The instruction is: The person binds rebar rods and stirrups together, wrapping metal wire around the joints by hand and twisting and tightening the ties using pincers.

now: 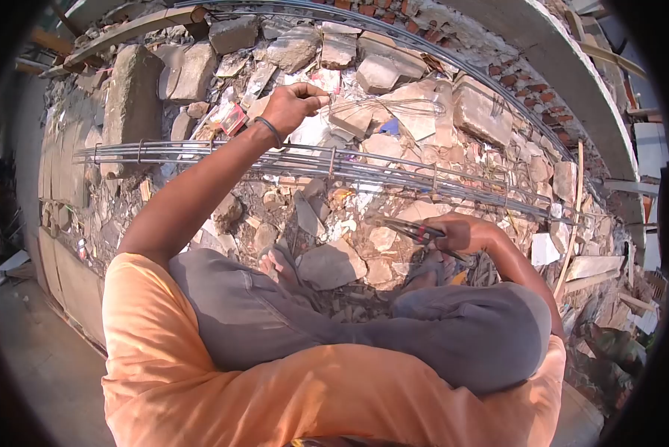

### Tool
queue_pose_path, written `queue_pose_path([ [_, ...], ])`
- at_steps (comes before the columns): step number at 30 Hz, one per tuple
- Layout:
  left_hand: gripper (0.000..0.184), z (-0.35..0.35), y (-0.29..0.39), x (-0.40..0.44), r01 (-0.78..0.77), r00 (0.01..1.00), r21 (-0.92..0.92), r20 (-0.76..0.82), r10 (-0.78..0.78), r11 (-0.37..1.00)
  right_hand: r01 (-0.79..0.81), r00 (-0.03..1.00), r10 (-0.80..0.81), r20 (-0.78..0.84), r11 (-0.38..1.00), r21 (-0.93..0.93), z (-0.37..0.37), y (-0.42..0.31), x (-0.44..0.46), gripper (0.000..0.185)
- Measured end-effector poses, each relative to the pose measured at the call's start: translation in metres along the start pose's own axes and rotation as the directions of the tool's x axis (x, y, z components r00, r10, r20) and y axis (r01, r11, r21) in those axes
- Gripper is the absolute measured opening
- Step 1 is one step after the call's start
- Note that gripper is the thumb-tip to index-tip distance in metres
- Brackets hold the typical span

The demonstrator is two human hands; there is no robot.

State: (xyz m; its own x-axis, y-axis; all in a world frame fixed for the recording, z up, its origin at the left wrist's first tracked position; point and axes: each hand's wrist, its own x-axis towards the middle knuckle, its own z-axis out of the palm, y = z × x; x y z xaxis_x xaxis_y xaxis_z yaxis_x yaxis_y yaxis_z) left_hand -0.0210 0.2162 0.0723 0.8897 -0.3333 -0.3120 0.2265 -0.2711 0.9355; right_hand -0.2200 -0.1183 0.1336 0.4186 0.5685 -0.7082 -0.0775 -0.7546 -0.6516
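Note:
My left hand (293,109) is stretched out beyond the steel rebar bundle (383,176), its thumb and fingers pinched on the end of some thin tie wire (394,103). The wire's loose strands fan out to the right over the rubble. On the near side of the bars, my right hand (457,232) is closed around the handles of dark pincers (413,229), whose jaws point left. Rings of bent steel circle the long bars at several places. Neither hand touches the bars.
Broken concrete and stones cover the ground, with a large slab (331,264) between my feet. A long concrete block (132,100) lies at the left. More rebar (491,82) runs along a brick wall edge (547,100) at the far right. A wooden strip (571,223) leans nearby.

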Motion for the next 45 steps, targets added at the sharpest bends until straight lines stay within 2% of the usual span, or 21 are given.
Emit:
queue_pose_path([
  [3, 0.014, 0.023, 0.019, 0.003, 0.147, 0.982, -0.406, 0.169, -0.084, 0.902, -0.14, 0.99, 0.137, -0.031, 0.968, -0.206, 0.032, 0.032, 0.004, 0.028],
  [4, 0.012, 0.031, 0.026, 0.001, 0.18, 0.97, -0.458, 0.231, -0.079, 0.87, -0.25, 0.968, 0.245, -0.047, 0.949, -0.192, 0.036, 0.044, 0.009, 0.031],
  [7, 0.018, 0.058, 0.048, -0.004, 0.242, 0.929, -0.546, 0.37, -0.028, 0.802, -0.054, 0.94, -0.026, -0.339, 0.973, -0.224, 0.029, 0.04, -0.008, 0.038],
  [9, 0.021, 0.079, 0.06, -0.004, 0.242, 0.908, -0.585, 0.418, 0.033, 0.774, 0.197, 0.861, -0.109, -0.497, 0.972, 0.129, -0.009, 0.011, -0.016, 0.041],
  [11, 0.019, 0.101, 0.073, -0.007, 0.23, 0.903, -0.613, 0.425, 0.069, 0.756, 0.376, 0.771, 0.04, -0.636, 0.777, 0.504, -0.035, -0.01, -0.011, 0.035],
  [14, 0.02, 0.132, 0.089, -0.014, 0.217, 0.917, -0.574, 0.397, 0.037, 0.789, 0.568, 0.313, -0.083, -0.946, 0.815, 0.116, -0.057, -0.015, 0.021, 0.028],
  [17, 0.022, 0.151, 0.095, -0.018, 0.126, 0.956, -0.515, 0.292, 0.035, 0.848, 0.545, 0.489, -0.022, -0.872, 0.789, 0.285, -0.073, -0.021, 0.025, 0.024],
  [18, 0.022, 0.151, 0.106, -0.021, 0.113, 0.967, -0.418, 0.256, -0.002, 0.901, 0.584, 0.43, -0.05, -0.901, 0.777, 0.236, -0.074, -0.02, 0.033, 0.022],
  [19, 0.022, 0.147, 0.108, -0.021, 0.07, 0.974, -0.37, 0.226, 0.016, 0.926, 0.564, 0.467, -0.097, -0.879, 0.798, 0.212, -0.077, -0.017, 0.031, 0.021],
  [21, 0.018, 0.137, 0.113, -0.022, 0.046, 0.961, -0.298, 0.273, 0.038, 0.954, 0.625, 0.595, -0.091, -0.798, 0.677, 0.389, -0.081, -0.01, 0.03, 0.023],
  [22, 0.016, 0.132, 0.113, -0.024, 0.03, 0.954, -0.224, 0.296, 0.039, 0.974, 0.618, 0.587, -0.204, -0.783, 0.738, 0.271, -0.087, -0.002, 0.029, 0.025],
  [23, 0.014, 0.127, 0.114, -0.023, 0.019, 0.938, -0.156, 0.344, 0.036, 0.988, 0.574, 0.619, -0.227, -0.752, 0.784, 0.236, -0.091, -0.003, 0.023, 0.024],
  [25, 0.012, 0.116, 0.114, -0.017, -0.063, 0.865, 0.127, 0.503, -0.01, 0.99, 0.495, 0.751, -0.404, -0.522, 0.868, 0.04, -0.109, 0.017, 0.016, 0.022],
  [27, 0.012, 0.125, 0.114, -0.016, -0.216, 0.781, 0.328, 0.624, -0.039, 0.92, 0.536, 0.758, -0.512, -0.405, 0.842, -0.061, -0.132, 0.022, 0.013, 0.022],
  [28, 0.012, 0.13, 0.117, -0.014, -0.292, 0.8, 0.382, 0.6, 0.004, 0.877, 0.557, 0.758, -0.556, -0.342, 0.824, -0.105, -0.139, 0.023, 0.012, 0.022],
  [31, 0.014, 0.127, 0.126, -0.004, -0.074, 0.906, 0.189, 0.424, -0.014, 0.979, 0.657, 0.679, -0.389, -0.622, 0.7, 0.28, -0.146, 0.03, 0.017, 0.024],
  [32, 0.014, 0.128, 0.124, 0.0, -0.26, 0.901, 0.289, 0.416, 0.124, 0.921, 0.674, 0.675, -0.359, -0.644, 0.656, 0.34, -0.149, 0.033, 0.018, 0.028],
  [35, 0.012, 0.132, 0.133, 0.008, -0.597, 0.796, 0.428, 0.427, 0.43, 0.679, 0.693, 0.685, -0.344, -0.643, 0.581, 0.427, -0.153, 0.038, 0.021, 0.031],
  [38, 0.014, 0.134, 0.157, 0.008, -0.589, 0.808, 0.58, 0.425, 0.408, 0.563, 0.697, 0.673, -0.32, -0.666, 0.576, 0.427, -0.152, 0.039, 0.018, 0.034],
  [41, 0.016, 0.139, 0.165, 0.01, -0.584, 0.811, 0.635, 0.442, 0.382, 0.505, 0.746, 0.617, -0.338, -0.711, 0.539, 0.391, -0.143, 0.032, 0.009, 0.027],
  [45, 0.016, 0.144, 0.162, 0.013, -0.565, 0.825, 0.662, 0.428, 0.37, 0.493, 0.647, 0.668, -0.217, -0.712, 0.643, 0.411, -0.145, 0.04, 0.014, 0.024],
])
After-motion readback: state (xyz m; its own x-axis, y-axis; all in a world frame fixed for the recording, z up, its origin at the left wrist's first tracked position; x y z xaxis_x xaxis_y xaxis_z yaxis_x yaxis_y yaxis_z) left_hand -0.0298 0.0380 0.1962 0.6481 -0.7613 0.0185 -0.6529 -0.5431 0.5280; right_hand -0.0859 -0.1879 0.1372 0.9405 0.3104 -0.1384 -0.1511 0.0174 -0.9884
